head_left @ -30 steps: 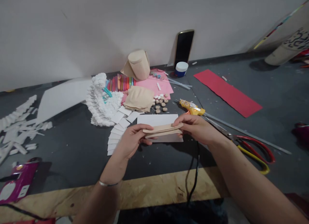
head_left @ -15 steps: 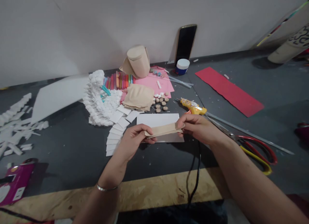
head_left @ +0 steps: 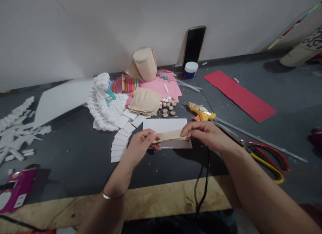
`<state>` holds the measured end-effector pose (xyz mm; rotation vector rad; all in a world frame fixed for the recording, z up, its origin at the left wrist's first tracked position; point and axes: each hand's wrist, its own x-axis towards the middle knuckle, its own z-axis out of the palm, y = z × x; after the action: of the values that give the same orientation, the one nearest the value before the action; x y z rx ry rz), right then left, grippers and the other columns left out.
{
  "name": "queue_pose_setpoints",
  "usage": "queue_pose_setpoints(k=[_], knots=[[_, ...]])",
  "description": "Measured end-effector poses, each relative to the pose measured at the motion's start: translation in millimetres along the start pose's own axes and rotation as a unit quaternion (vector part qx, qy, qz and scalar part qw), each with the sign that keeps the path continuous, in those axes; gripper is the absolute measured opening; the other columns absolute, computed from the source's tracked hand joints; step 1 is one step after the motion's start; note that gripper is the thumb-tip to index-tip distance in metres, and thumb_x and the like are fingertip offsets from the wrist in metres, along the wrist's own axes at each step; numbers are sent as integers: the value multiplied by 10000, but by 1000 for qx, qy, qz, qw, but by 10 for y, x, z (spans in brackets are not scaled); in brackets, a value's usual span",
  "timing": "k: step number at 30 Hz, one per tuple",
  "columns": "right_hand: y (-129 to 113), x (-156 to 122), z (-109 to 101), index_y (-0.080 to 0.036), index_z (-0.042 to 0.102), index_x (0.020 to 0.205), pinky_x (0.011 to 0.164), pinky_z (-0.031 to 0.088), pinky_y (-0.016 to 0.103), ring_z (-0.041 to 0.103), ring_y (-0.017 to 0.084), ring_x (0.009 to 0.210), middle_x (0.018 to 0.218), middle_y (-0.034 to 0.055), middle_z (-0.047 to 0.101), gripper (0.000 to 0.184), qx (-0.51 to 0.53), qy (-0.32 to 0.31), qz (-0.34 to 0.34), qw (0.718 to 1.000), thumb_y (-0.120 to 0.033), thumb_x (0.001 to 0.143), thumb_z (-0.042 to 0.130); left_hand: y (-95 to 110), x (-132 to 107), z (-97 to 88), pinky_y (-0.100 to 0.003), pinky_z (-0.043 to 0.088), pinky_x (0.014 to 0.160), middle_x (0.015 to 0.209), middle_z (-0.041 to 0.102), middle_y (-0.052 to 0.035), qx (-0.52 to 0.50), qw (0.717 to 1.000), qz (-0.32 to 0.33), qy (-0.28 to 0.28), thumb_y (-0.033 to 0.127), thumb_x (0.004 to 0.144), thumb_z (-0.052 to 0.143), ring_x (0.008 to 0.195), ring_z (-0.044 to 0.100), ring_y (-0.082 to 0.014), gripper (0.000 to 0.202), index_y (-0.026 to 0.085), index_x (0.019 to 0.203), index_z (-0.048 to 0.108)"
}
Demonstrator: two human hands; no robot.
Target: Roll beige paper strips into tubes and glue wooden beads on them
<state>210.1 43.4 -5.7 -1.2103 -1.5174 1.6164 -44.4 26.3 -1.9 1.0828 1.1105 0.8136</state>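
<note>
A folded strip of tan paper (head_left: 171, 136) is held between both hands above a white card (head_left: 166, 125) on the dark table. My left hand (head_left: 141, 147) pinches its left end and my right hand (head_left: 208, 135) pinches its right end. The strip is narrow and nearly level. A yellow glue gun (head_left: 201, 112) lies just behind my right hand, and its black cord (head_left: 205, 180) runs down over the table's wooden front edge.
Red-and-yellow scissors (head_left: 264, 156) and a metal ruler (head_left: 259, 138) lie at the right. A stack of tan paper (head_left: 146, 101), small wooden discs (head_left: 168, 108), white paper slips (head_left: 120, 140), a white ruffled piece (head_left: 103, 106), a pink sheet (head_left: 164, 86), a red strip (head_left: 238, 94), a leaning phone (head_left: 193, 44) sit beyond.
The tan strip has been pressed flatter and narrower between my fingers. Both hands stayed in about the same place over the white card.
</note>
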Motion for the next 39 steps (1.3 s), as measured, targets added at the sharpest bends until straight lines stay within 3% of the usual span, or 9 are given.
queue_pose_setpoints(k=[5, 10, 15, 18, 22, 28, 31, 34, 39], knots=[[-15, -5, 22, -184, 711, 830, 707, 479, 307, 617, 177, 732, 755, 47, 675, 235, 29, -16, -7, 999, -374, 843, 572, 16, 13, 55, -209, 507, 525, 586, 637, -3, 36, 998, -5, 46, 463, 698, 745, 491, 626, -114, 339, 153, 697, 610], [26, 35, 53, -185, 597, 747, 616, 460, 260, 586, 129, 619, 650, 1, 638, 276, 23, 21, -5, 1000, -435, 766, 714, -7, 8, 34, -210, 508, 555, 586, 633, 8, 72, 994, 37, 67, 430, 719, 735, 537, 639, -120, 295, 159, 706, 617], [-31, 6, 49, -232, 546, 1027, 537, 489, 252, 587, 125, 536, 626, -50, 607, 368, 70, -4, 11, 997, -429, 768, 719, 17, -13, 31, -200, 483, 544, 579, 635, 6, 115, 991, 55, 48, 389, 748, 710, 537, 632, -118, 254, 162, 698, 608], [-68, -30, 62, -224, 617, 1081, 493, 495, 256, 587, 132, 507, 626, -24, 613, 400, 51, -36, 48, 997, -520, 812, 634, 55, -41, 58, -191, 470, 536, 593, 639, 1, 136, 989, 56, 20, 376, 754, 703, 543, 633, -115, 243, 163, 693, 604], [-79, -59, 108, -195, 722, 960, 441, 466, 259, 583, 146, 459, 596, 33, 654, 517, 34, -93, 110, 989, -648, 836, 507, 84, -72, 105, -189, 473, 529, 641, 625, 2, 137, 989, 48, -24, 387, 737, 712, 545, 634, -112, 261, 161, 679, 595], [-124, -77, 147, -201, 681, 698, 398, 389, 222, 500, 101, 400, 525, -9, 616, 362, 12, -194, 136, 972, -553, 779, 647, 79, -82, 122, -171, 449, 483, 635, 593, 18, 142, 988, 44, -39, 399, 749, 704, 495, 585, -83, 265, 163, 687, 600], [-132, -78, 151, -203, 677, 700, 378, 363, 214, 500, 101, 405, 534, -10, 620, 321, 27, -180, 135, 974, -517, 760, 677, 58, -65, 110, -163, 446, 448, 624, 554, 33, 116, 991, 62, -30, 422, 775, 686, 464, 536, -65, 261, 171, 770, 618], [-120, -74, 158, -206, 664, 698, 377, 376, 219, 515, 108, 414, 550, -3, 629, 308, 40, -162, 124, 978, -506, 770, 673, 28, -32, 90, -173, 475, 439, 667, 560, 25, 37, 996, 77, -8, 467, 796, 661, 526, 572, -94, 351, 196, 1014, 613], [-85, -52, 190, -209, 626, 674, 385, 417, 227, 528, 110, 406, 530, -9, 608, 309, 46, -105, 102, 988, -495, 777, 676, 6, 6, 77, -252, 561, 523, 827, 661, -39, -102, 994, 34, -3, 537, 797, 637, 711, 684, -182, 519, 205, 1183, 534]])
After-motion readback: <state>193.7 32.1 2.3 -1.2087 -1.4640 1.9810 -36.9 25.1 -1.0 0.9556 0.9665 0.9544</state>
